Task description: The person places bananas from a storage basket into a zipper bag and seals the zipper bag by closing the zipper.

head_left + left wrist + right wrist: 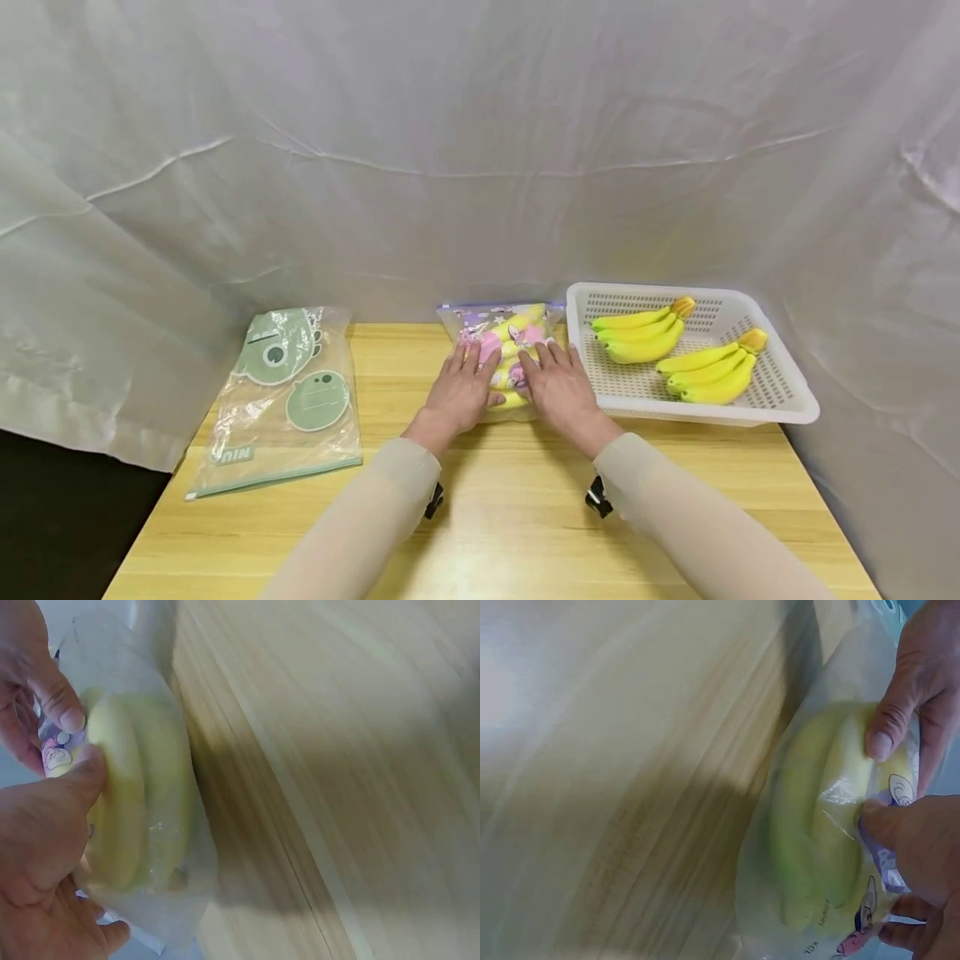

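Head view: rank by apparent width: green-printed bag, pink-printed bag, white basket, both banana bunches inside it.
White basket
Green-printed bag
Pink-printed bag
Left bunch, right bunch: too alike to rank

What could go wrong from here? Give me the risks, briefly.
The left hand and right hand rest on the patterned bag; pressing hard might dent the bananas inside. That bag sits close beside the basket, so a shift rightward could bump it. The green-trimmed bag lies near the left edge of the table and could slide off if brushed.
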`<state>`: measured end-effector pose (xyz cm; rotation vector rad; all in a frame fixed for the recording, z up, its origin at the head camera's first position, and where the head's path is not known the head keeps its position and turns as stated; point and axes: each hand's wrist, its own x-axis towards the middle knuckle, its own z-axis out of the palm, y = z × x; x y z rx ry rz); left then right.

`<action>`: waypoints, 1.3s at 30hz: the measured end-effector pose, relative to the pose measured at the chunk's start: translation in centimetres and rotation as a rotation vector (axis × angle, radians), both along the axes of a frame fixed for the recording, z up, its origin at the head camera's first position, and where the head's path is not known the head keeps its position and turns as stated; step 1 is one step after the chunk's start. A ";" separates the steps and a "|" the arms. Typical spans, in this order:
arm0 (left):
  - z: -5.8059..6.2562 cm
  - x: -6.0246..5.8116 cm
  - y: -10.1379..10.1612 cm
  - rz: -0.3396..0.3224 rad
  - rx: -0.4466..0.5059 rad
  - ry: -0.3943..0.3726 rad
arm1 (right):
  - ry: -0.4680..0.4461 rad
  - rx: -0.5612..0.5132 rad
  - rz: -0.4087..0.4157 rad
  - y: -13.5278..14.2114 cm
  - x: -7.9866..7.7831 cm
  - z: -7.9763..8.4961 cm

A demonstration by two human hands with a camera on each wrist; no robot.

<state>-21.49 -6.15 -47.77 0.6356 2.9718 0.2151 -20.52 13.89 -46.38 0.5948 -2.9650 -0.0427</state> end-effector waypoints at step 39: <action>2.3 3.8 -12.0 0.194 0.175 0.025 | 0.060 -0.099 0.026 1.2 1.4 -0.3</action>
